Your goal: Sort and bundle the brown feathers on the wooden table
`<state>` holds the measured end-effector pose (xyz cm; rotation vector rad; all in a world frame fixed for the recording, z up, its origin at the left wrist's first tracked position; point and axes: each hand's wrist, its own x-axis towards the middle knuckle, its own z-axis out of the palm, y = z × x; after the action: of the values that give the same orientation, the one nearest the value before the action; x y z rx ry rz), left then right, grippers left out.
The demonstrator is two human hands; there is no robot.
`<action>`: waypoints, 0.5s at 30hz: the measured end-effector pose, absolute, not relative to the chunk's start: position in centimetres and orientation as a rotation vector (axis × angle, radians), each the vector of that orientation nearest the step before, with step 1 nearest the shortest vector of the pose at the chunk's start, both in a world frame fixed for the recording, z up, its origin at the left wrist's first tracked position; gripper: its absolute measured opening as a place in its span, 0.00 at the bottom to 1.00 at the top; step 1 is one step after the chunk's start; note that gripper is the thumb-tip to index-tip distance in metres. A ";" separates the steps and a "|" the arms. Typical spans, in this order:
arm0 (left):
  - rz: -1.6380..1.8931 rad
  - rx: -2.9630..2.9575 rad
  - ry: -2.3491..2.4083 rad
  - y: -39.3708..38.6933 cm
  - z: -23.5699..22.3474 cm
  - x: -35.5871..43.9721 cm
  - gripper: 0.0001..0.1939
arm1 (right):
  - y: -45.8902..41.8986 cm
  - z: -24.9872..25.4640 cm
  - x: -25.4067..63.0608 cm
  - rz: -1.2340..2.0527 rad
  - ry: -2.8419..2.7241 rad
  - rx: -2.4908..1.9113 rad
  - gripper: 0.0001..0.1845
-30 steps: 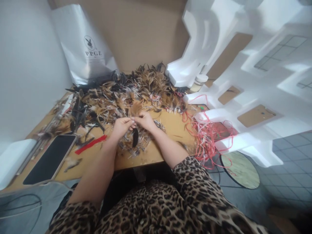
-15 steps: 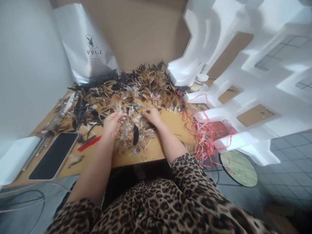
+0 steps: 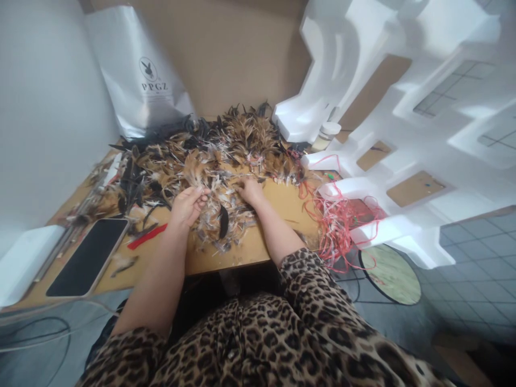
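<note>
My left hand (image 3: 188, 206) is closed in a pinch on a small bunch of brown feathers (image 3: 196, 167), which fan upward from the fingertips. To its right, my right hand (image 3: 250, 192) reaches into the loose feathers, its fingers bent and close together; what they hold, if anything, is too small to make out. Below and between the hands lies a heap of loose brown and whitish feathers (image 3: 236, 226), with one dark feather (image 3: 223, 221) on it. Behind them spreads a larger pile of brown and black feathers (image 3: 252, 134).
A phone (image 3: 87, 258), a red strip (image 3: 147, 236) and a white box (image 3: 30, 263) lie on the left of the table (image 3: 282, 201). A silver bag (image 3: 141, 80) stands behind. Tangled red string (image 3: 338, 226), a jar (image 3: 325, 135) and large white foam pieces (image 3: 403, 123) are at right.
My right hand has shifted slightly, its fingers now angled further down into the feathers. My left hand keeps its pinch on the bunch in nearly the same place.
</note>
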<state>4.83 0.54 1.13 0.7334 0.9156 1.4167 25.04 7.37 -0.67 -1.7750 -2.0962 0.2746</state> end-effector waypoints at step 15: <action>1.332 0.673 0.812 0.7 0.7 4.6 0.03 | 5.6 2.0 24.1 0.677 -1.629 -1.023 0.11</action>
<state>4.62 0.71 0.74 0.6731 0.8123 1.3320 24.13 5.56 2.00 -1.0226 -1.6288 0.6769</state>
